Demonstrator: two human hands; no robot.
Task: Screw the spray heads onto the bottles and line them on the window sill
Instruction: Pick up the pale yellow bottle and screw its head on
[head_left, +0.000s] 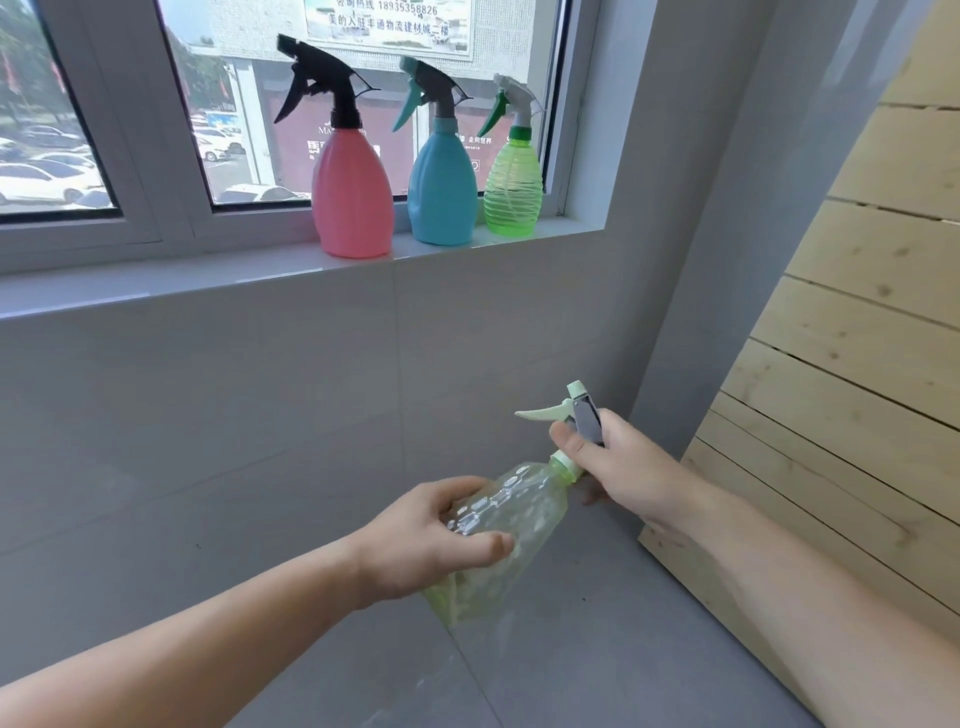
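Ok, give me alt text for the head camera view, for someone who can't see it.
Two bare hands hold a clear green bottle: the left hand grips its body, the right hand its spray head. Behind, pink, blue and green spray bottles stand on a window sill.

daylight is pouring in through the window (332, 104) across the top of the frame, keeping the whole scene bright and even, with the street outside looking washed out and hazy at the upper left. a pale glare is running along the window sill (156, 283) and the grey wall tiles (260, 415) are giving off a soft sheen, while shadows are staying faint. the wide lens is bending straight lines toward the edges, the wooden panels (857, 312) at the right are leaning, and fine detail is looking slightly soft throughout.
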